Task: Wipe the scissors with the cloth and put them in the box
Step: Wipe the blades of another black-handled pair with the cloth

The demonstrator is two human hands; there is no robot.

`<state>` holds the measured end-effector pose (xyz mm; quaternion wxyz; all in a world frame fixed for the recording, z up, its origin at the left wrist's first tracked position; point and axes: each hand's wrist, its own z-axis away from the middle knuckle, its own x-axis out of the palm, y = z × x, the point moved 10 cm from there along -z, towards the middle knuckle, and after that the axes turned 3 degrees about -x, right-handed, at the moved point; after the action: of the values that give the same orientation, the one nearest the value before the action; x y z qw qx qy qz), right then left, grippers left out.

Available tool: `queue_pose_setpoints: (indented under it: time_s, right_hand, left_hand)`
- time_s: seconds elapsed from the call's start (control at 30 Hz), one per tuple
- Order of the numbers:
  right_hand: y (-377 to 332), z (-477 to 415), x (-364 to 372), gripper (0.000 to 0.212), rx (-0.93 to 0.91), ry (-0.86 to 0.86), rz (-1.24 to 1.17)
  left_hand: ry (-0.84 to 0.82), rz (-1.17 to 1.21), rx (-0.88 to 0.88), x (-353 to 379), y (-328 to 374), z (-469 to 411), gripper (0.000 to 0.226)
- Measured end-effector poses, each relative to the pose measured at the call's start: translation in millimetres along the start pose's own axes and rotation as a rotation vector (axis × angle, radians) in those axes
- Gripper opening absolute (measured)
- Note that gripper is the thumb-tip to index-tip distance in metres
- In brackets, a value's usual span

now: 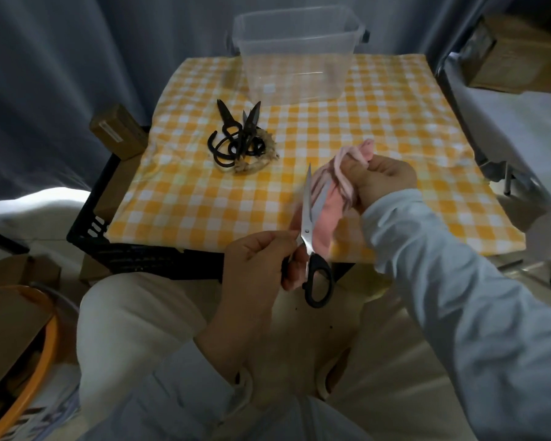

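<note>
One pair of scissors [306, 231], with bright steel blades and black plastic loops, is being gripped at the handle by the curled fingers of the left hand [255, 265], above the near edge of the yellow-checked tablecloth [204, 202]. The long axis is being held pointing away, toward the clear plastic box [295, 58]. Soft pink cloth [324, 205] is being clenched, bunched, in the right hand [382, 183] and held against the blades.

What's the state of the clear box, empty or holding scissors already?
Empty. The clear box shows only its bare bottom through its walls; the dark scissors lie on the tablecloth in front of it.
</note>
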<state>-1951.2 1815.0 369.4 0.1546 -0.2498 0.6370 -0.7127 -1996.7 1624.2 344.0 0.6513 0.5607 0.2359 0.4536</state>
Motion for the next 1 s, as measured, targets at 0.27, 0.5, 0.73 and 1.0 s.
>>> queue_pose_setpoints:
  time_s: [0.27,0.5,0.73,1.0]
  right_hand:
    - [33.5,30.1,21.7,0.025,0.26,-0.31,-0.138]
    - [31.6,44.7,47.5,0.016,0.191,-0.437,-0.175]
    - [29.9,37.0,40.1,0.003,0.149,-0.224,-0.162]
    - [30.9,42.1,45.5,0.005,0.173,-0.318,-0.074]
  left_hand:
    - [0.041,-0.056,0.088,-7.3,13.7,-8.0,0.022]
    - [0.038,-0.06,0.093,-2.0,14.7,-4.6,0.017]
    - [0.108,-0.105,0.136,-9.0,18.4,-3.5,0.008]
    - [0.095,-0.17,0.149,-5.5,22.4,-4.0,0.014]
